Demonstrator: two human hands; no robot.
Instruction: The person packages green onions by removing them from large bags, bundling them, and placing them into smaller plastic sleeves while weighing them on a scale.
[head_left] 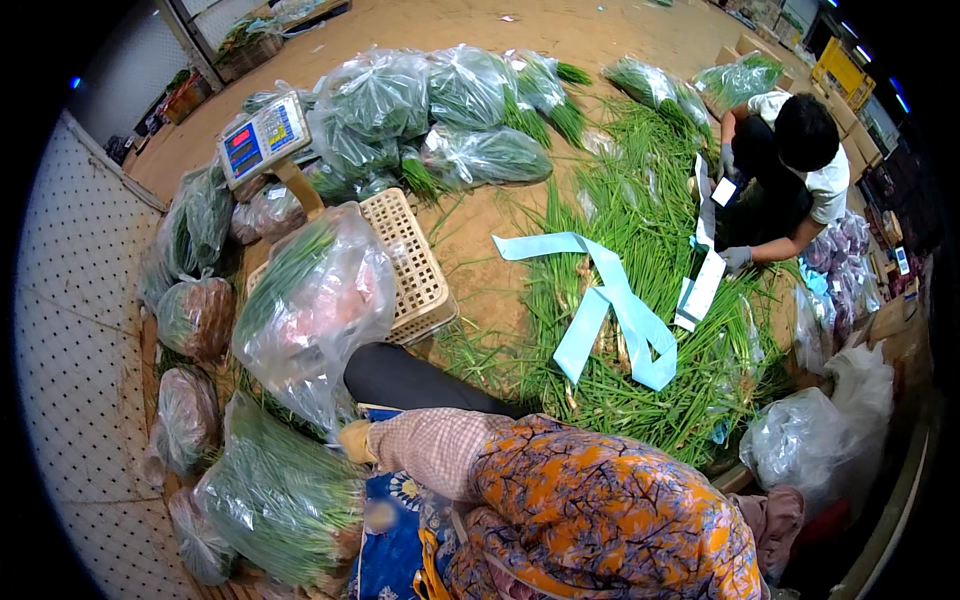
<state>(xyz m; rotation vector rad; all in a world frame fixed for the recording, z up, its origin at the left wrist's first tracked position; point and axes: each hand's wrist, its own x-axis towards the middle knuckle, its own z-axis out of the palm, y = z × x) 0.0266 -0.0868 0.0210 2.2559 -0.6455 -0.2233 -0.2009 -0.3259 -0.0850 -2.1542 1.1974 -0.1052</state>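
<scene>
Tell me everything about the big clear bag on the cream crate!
The bag is shiny, wrinkled, see-through plastic. Long green stalks show in its upper left, with pinkish patches beside them. It lies bulging on the crate, below the scale's display. Its lower end hangs near the person's hand; whether they touch is unclear.

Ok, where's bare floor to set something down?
Brown floor between the cream basket and the green-stalk pile, though stray leaves and a blue strip intrude; also beyond the far bags. Crowded: left, filled bags; right, the pile.
</scene>
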